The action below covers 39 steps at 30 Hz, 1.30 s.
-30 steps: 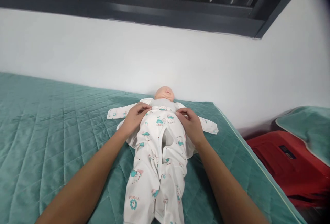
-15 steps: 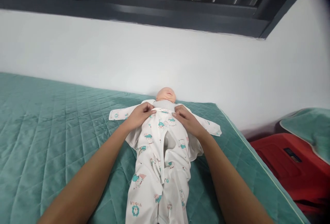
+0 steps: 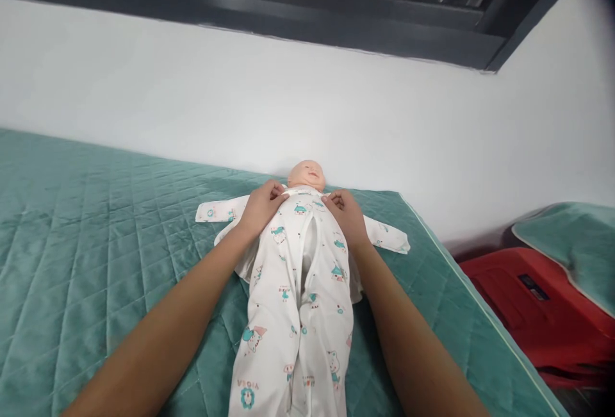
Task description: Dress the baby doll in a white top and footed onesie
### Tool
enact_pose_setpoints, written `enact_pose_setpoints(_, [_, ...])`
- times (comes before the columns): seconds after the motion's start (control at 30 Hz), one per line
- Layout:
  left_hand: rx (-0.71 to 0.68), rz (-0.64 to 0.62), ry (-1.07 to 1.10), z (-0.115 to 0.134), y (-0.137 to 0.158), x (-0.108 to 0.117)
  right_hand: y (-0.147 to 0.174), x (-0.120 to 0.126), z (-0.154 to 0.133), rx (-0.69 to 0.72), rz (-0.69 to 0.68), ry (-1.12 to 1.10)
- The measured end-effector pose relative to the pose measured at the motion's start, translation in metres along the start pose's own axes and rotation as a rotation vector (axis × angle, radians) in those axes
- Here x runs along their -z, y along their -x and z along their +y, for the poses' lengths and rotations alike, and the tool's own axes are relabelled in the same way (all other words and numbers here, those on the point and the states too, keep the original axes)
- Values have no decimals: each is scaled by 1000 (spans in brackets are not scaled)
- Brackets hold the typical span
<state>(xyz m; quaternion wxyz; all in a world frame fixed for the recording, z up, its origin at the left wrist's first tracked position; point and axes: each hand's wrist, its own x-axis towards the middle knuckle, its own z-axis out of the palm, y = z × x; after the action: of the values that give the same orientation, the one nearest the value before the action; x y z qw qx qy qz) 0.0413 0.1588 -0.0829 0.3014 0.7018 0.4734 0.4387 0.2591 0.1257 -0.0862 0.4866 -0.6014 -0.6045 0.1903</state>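
Note:
A baby doll [image 3: 307,175] lies on its back, its head near the wall. White baby pants [image 3: 288,263] with teal and pink animal prints cover its front from the chest down, with a slit at the crotch. A matching shirt [image 3: 389,237] has its sleeves spread out to both sides beneath. My left hand [image 3: 263,207] pinches the left side of the waistband, just below the doll's neck. On the other side, my right hand [image 3: 344,212] pinches the waistband in the same way. The doll's legs are hidden by the cloth.
A green quilted cover [image 3: 144,257] lies beneath the doll and ends at a pale-edged border on the right. Beyond that edge stands a red plastic stool or chair [image 3: 533,302] with green cloth [image 3: 571,244] behind it. A white wall [image 3: 192,97] and dark-framed window [image 3: 288,13] rise behind.
Both hands have drawn the waistband up from the doll's upper belly to just under its neck, covering the grey-white chest. The crotch slit has shifted upward too.

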Motion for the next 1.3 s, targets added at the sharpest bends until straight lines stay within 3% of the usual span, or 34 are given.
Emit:
enact_pose_setpoints(0.13, [-149,-50,-121,-6,2,4,7,4,7,60,-37,-78])
enact_pose_setpoints(0.27, [-179,-80,-161,-9,9,10,18,8,13,67,-36,-95])
enact_pose_setpoints(0.5, [-51,-109,-120,-11,36,25,50,21,17,-56,77,62])
enact_pose_setpoints(0.7, [246,-254,164,0,53,39,62,33,15,-159,-104,183])
enact_pose_setpoints(0.87, [289,-301,259,24,58,39,62,35,8,-197,-276,-113])
enact_pose_setpoints(1.0, [427,-316,436,34,61,37,66,30,2,-282,-282,-354])
enact_pose_setpoints(1.17, [506,-405,760,14,61,30,68,27,-3,-351,-344,-569])
enact_pose_setpoints(1.3, [542,-423,870,-1,60,26,67,28,0,-377,-366,-668])
